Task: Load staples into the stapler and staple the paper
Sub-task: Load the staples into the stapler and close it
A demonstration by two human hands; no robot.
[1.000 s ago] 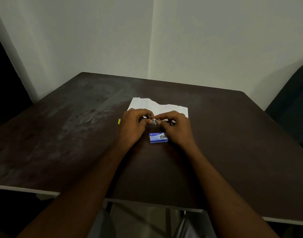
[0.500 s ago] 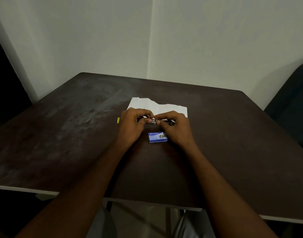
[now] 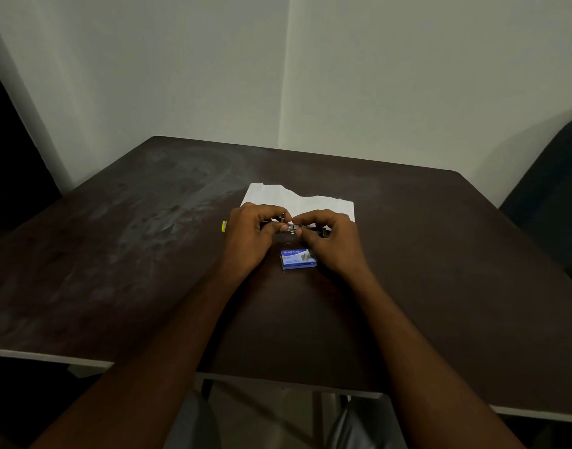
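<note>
We are observing a dark brown wooden table [image 3: 407, 286] set against a pale wall corner. At its centre, our left hand [image 3: 250, 236] and right hand [image 3: 331, 241] are meeting over a small dark metal stapler [image 3: 305, 228]. The left hand is curling closed around the stapler's left end; the right hand is pinching the silvery middle section between thumb and forefinger. We cannot tell whether a strip of staples is lying between the fingertips. A white sheet of paper with a torn upper edge [image 3: 297, 200] is lying flat at twelve o'clock from the hands, partly covered by them. A small blue cardboard staple box [image 3: 297, 259] is resting at six o'clock from the stapler, just beside the right palm. A small yellow item [image 3: 224, 226] is showing at nine o'clock from the left hand; most of it is hidden.
</note>
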